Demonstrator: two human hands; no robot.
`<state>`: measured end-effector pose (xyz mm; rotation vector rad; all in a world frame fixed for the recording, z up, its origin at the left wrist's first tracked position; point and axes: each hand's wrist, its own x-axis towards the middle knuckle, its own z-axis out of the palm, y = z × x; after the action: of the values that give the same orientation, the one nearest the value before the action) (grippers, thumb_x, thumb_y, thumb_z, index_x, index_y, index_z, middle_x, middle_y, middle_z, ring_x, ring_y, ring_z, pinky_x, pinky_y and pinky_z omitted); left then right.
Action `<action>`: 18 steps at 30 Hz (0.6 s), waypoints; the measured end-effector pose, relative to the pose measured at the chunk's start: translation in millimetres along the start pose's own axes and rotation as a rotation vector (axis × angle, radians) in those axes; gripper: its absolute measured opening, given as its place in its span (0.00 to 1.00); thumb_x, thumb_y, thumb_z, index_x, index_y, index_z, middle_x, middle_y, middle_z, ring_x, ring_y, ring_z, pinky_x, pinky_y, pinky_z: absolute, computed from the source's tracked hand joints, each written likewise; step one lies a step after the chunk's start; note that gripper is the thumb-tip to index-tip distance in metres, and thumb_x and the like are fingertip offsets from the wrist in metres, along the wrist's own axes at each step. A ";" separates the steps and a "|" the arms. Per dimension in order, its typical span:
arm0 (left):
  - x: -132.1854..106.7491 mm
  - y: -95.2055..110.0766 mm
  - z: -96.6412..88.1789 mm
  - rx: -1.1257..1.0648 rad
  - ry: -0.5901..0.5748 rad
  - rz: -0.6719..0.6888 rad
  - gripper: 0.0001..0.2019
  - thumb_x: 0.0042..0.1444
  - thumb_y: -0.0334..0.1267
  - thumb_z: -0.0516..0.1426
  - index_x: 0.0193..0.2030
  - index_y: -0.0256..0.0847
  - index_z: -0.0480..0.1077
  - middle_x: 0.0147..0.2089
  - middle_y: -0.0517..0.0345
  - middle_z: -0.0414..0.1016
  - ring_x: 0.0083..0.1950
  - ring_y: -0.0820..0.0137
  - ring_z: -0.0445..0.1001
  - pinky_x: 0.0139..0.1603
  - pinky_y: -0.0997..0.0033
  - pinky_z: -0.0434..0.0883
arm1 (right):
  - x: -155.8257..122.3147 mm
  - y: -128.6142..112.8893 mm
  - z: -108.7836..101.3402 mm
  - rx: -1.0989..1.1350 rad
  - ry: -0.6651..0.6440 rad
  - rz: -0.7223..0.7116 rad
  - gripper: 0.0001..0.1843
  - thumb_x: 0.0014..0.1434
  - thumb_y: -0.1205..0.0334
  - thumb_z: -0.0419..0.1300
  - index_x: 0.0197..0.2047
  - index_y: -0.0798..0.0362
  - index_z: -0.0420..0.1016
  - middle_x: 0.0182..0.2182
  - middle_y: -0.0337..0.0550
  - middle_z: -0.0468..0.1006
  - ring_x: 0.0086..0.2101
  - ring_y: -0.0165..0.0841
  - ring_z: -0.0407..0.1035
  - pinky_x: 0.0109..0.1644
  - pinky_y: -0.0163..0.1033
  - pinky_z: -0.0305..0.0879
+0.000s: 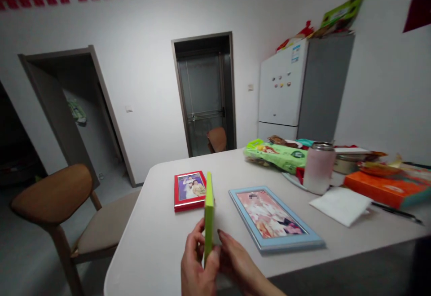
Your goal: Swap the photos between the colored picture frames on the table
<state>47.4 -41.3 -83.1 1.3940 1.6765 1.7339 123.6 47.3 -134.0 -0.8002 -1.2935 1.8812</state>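
My left hand (198, 260) grips the lower part of a lime-green picture frame (209, 210), its thumb and fingers on either side. The frame is upright and seen edge-on, so its face is hidden. Close by on its right is my right hand (240, 262), fingers stretched out; the upper fingertip is apart from the frame, and the lower fingers are partly hidden behind my left thumb. A red picture frame (180, 205) lies on the table beyond to the left, partly covered by the green one. To the right lies a light-blue picture frame (247, 222) with a photo.
On the white table (151, 242) stand a pink-and-white bottle (318, 170), a green snack bag (276, 156), a white napkin (341, 204), an orange box (380, 183) and a black pen (399, 213). A wooden chair (54, 192) is at the left; a fridge (283, 89) stands behind.
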 end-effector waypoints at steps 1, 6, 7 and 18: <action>2.8 3.3 7.1 -0.110 0.010 -0.035 0.10 0.51 0.42 0.50 0.37 0.39 0.60 0.45 0.46 0.69 0.44 0.62 0.69 0.44 0.63 0.67 | -3.3 1.2 2.6 0.073 -0.002 0.006 0.30 0.48 0.46 0.51 0.52 0.50 0.57 0.32 0.44 0.75 0.28 0.33 0.69 0.29 0.37 0.63; 25.2 11.6 31.6 -0.457 -0.014 -0.066 0.27 0.44 0.42 0.57 0.50 0.40 0.50 0.45 0.49 0.69 0.45 0.64 0.69 0.44 0.66 0.67 | 6.0 -29.5 -46.9 0.028 0.183 -0.159 0.28 0.49 0.56 0.52 0.54 0.49 0.54 0.35 0.40 0.75 0.30 0.32 0.69 0.32 0.36 0.64; 30.1 10.5 36.7 -0.504 -0.030 -0.082 0.30 0.43 0.40 0.57 0.51 0.40 0.48 0.47 0.49 0.68 0.46 0.64 0.68 0.46 0.66 0.66 | 12.0 -40.0 -66.9 -0.080 0.247 -0.164 0.27 0.48 0.57 0.51 0.53 0.50 0.56 0.32 0.40 0.76 0.28 0.32 0.69 0.30 0.36 0.64; 28.4 -56.8 122.6 -0.179 -0.273 -0.176 0.21 0.43 0.28 0.52 0.48 0.34 0.59 0.47 0.51 0.69 0.49 0.69 0.66 0.48 0.75 0.62 | 61.2 -93.5 -214.1 -1.184 0.398 -0.228 0.23 0.46 0.62 0.50 0.46 0.55 0.69 0.36 0.44 0.76 0.37 0.36 0.69 0.40 0.35 0.61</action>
<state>113.4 62.4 -145.9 1.2929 1.4152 1.4815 280.7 230.0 -117.4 -1.4092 -2.0664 0.5729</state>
